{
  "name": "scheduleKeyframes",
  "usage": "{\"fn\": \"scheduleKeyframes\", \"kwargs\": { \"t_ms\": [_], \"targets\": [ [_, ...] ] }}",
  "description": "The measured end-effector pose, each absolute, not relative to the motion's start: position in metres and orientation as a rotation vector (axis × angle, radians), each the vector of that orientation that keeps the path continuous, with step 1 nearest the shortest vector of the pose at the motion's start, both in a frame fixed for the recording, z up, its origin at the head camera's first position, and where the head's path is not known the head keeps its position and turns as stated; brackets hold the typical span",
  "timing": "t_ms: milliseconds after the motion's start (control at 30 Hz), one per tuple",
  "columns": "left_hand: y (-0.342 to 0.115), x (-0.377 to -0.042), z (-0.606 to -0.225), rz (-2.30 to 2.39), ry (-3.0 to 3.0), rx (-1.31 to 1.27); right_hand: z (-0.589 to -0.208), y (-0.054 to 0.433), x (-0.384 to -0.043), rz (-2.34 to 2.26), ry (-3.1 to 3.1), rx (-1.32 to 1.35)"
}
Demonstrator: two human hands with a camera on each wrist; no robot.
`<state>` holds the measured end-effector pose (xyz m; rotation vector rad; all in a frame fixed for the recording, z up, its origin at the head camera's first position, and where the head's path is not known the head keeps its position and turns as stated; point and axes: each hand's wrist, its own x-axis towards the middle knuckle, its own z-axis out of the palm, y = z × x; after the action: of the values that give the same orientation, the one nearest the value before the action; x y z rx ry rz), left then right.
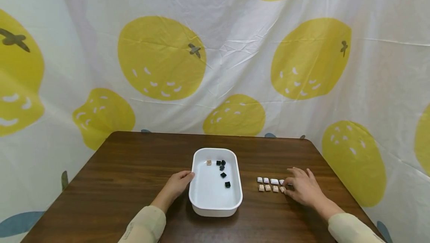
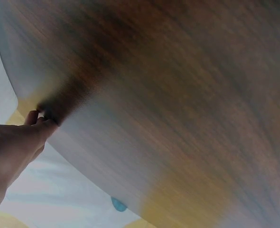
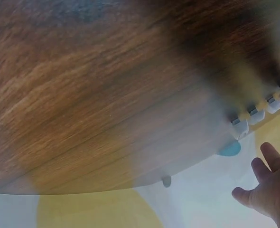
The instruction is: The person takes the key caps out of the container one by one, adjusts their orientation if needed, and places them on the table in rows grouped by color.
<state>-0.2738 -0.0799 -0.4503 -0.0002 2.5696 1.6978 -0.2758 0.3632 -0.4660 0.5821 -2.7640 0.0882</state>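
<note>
A white rectangular tray sits on the table, holding several black keycaps and one beige keycap. At its left side, my left hand grips the rim with the thumb over the edge; the fingers beneath are partly hidden. To the right are two short rows, white keycaps behind and beige keycaps in front. My right hand is at their right end, thumb and index finger pinching the end beige keycap. Its other fingers are spread. White keycaps also show in the right wrist view.
The dark wooden table has rounded far corners. Behind it hangs a white cloth printed with yellow lemons. The tray stands between my two hands, left of the keycap rows.
</note>
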Motion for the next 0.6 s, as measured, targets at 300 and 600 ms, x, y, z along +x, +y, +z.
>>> {"fn": "scheduleKeyframes", "kwargs": {
  "t_ms": [300, 600],
  "targets": [
    [-0.079, -0.274, -0.453, 1.696, 2.562, -0.009, -0.461, 0.358, -0.275, 0.096, -2.784, 0.563],
    [-0.079, -0.275, -0.452, 1.703, 2.556, -0.024, -0.427, 0.310, -0.294, 0.216, -2.663, 0.644]
  ]
}}
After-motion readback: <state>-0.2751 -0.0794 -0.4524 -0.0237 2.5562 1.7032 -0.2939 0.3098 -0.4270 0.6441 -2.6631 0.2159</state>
